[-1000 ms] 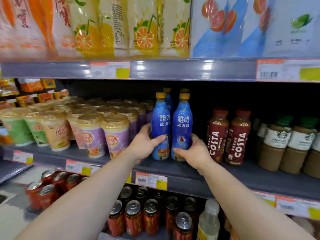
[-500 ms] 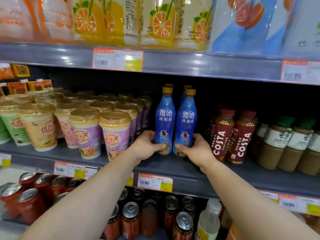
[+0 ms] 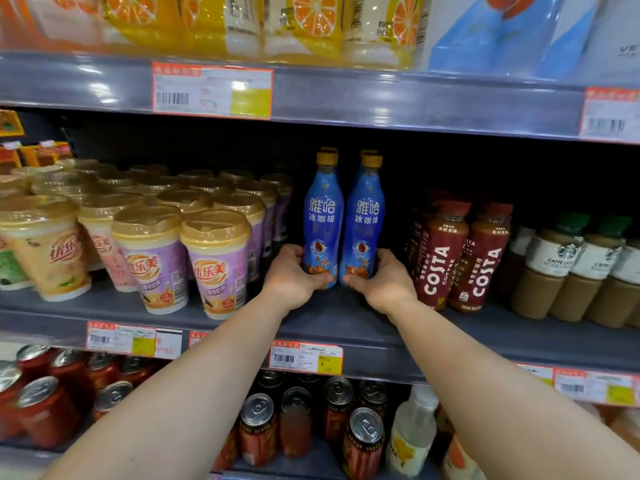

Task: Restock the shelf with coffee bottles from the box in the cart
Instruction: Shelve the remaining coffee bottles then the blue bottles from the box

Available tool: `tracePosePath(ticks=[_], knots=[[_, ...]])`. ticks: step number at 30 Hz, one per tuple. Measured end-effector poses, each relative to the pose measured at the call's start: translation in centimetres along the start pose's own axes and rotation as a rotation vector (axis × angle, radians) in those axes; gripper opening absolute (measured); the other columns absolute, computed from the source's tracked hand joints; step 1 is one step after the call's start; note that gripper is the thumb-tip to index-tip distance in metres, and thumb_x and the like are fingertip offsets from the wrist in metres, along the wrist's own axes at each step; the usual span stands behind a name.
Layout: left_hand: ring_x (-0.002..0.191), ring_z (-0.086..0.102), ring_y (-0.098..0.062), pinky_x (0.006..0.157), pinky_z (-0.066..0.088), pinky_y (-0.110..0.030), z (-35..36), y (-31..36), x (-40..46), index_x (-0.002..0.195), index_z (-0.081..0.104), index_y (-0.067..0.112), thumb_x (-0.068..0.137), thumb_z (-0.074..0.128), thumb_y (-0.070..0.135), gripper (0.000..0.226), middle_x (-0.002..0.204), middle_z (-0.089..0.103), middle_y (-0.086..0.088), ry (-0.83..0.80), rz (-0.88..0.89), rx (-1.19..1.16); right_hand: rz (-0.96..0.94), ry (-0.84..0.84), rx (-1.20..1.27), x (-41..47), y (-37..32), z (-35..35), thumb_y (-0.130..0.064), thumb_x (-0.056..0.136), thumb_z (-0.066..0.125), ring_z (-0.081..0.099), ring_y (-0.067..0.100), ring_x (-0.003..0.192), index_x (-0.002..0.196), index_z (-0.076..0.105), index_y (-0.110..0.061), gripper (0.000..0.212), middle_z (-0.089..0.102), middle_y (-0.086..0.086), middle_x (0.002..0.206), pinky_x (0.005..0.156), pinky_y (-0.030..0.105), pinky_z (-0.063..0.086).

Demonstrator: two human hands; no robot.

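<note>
Two blue coffee bottles with gold caps stand upright side by side on the grey middle shelf. My left hand grips the base of the left blue bottle. My right hand grips the base of the right blue bottle. Gold caps of two more blue bottles show just behind them. The box and the cart are out of view.
Milk-tea cups crowd the shelf to the left. Red Costa bottles and Starbucks bottles stand to the right. Juice packs fill the shelf above, cans the shelf below. Bare shelf lies in front of the blue bottles.
Both hands have slid the two blue bottles further back on the shelf. The bottles now stand flat on it, and my view has shifted closer.
</note>
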State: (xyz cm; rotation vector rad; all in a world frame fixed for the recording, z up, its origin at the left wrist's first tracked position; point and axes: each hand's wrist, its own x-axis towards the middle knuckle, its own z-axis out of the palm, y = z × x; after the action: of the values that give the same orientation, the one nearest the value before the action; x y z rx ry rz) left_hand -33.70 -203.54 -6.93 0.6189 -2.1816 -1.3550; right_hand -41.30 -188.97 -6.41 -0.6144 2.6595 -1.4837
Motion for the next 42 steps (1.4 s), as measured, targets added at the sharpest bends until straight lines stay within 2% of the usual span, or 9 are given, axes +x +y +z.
tracePosePath(ticks=[8,12,16,20,25,27,30,35,42], knots=[[0.107,0.061,-0.020,0.096,0.051,-0.038,0.5,0.4,0.6,0.126,0.048,0.015,0.071,0.084,0.023,0.066,0.120,0.063,-0.003,0.018,-0.057,0.057,0.015,-0.004,-0.048,-0.2,-0.5,0.2,-0.040,0.075,0.077,0.062,0.020,0.108,0.130,0.045,-0.024,0.065,0.064,-0.001,0.123,0.094,0.040,0.051],[0.109,0.061,-0.021,0.095,0.050,-0.036,0.4,1.6,-0.6,0.128,0.047,0.012,0.067,0.086,0.024,0.073,0.122,0.062,-0.006,0.034,-0.063,0.037,0.027,-0.045,0.005,-1.4,-1.0,-0.4,-0.031,0.075,0.079,0.059,0.021,0.115,0.138,0.038,-0.019,0.076,0.060,0.002,0.129,0.095,0.031,0.048],[0.118,0.054,-0.027,0.100,0.046,-0.040,1.4,3.1,-4.2,0.131,0.046,0.016,0.065,0.084,0.036,0.078,0.130,0.051,-0.011,0.175,0.012,0.146,-0.049,-0.074,0.017,-4.5,-1.3,-2.4,-0.021,0.084,0.071,0.053,0.022,0.124,0.143,0.034,-0.010,0.071,0.054,0.008,0.137,0.089,0.020,0.037],[0.126,0.041,-0.033,0.100,0.039,-0.042,4.1,6.4,-10.1,0.134,0.044,0.016,0.078,0.073,0.036,0.067,0.135,0.045,-0.012,0.305,0.169,0.312,-0.132,-0.002,0.008,-9.0,0.3,-6.4,-0.024,0.089,0.064,0.051,0.023,0.127,0.143,0.039,-0.015,0.061,0.051,0.007,0.141,0.102,0.029,0.042],[0.125,0.043,-0.033,0.102,0.038,-0.041,13.4,11.3,-19.1,0.136,0.046,0.021,0.083,0.062,0.046,0.061,0.136,0.048,-0.009,-0.002,0.356,0.625,-0.099,0.154,-0.352,-15.9,8.5,-17.8,-0.038,0.087,0.061,0.046,0.025,0.129,0.141,0.043,-0.021,0.059,0.050,0.005,0.141,0.106,0.036,0.039],[0.128,0.043,-0.033,0.105,0.037,-0.041,19.0,13.7,-24.2,0.138,0.044,0.022,0.081,0.060,0.053,0.068,0.140,0.047,-0.011,-0.239,0.366,0.777,0.051,0.151,-0.594,-20.1,13.4,-24.2,-0.048,0.086,0.056,0.043,0.029,0.131,0.143,0.040,-0.023,0.064,0.047,0.008,0.143,0.106,0.039,0.037],[0.133,0.042,-0.033,0.108,0.036,-0.044,28.0,17.6,-32.3,0.142,0.040,0.023,0.080,0.059,0.060,0.075,0.145,0.044,-0.011,-0.535,0.435,0.891,0.275,0.182,-0.691,-27.3,20.3,-33.7,-0.054,0.086,0.054,0.040,0.033,0.131,0.142,0.038,-0.027,0.064,0.044,0.009,0.144,0.104,0.042,0.038],[0.126,0.049,-0.033,0.102,0.042,-0.043,40.8,24.4,-44.1,0.132,0.048,0.025,0.077,0.057,0.064,0.068,0.135,0.051,-0.011,-0.709,0.682,0.795,0.432,0.341,-0.718,-37.6,27.9,-46.0,-0.053,0.085,0.055,0.045,0.033,0.127,0.138,0.044,-0.027,0.060,0.050,0.010,0.137,0.102,0.040,0.041],[0.129,0.043,-0.032,0.103,0.041,-0.046,55.8,29.5,-54.7,0.139,0.040,0.023,0.084,0.055,0.060,0.069,0.141,0.044,-0.009,-0.905,0.897,0.761,0.692,0.520,-0.642,-47.0,37.4,-57.6,-0.048,0.087,0.057,0.039,0.033,0.129,0.141,0.039,-0.031,0.059,0.044,0.008,0.140,0.102,0.041,0.039]])
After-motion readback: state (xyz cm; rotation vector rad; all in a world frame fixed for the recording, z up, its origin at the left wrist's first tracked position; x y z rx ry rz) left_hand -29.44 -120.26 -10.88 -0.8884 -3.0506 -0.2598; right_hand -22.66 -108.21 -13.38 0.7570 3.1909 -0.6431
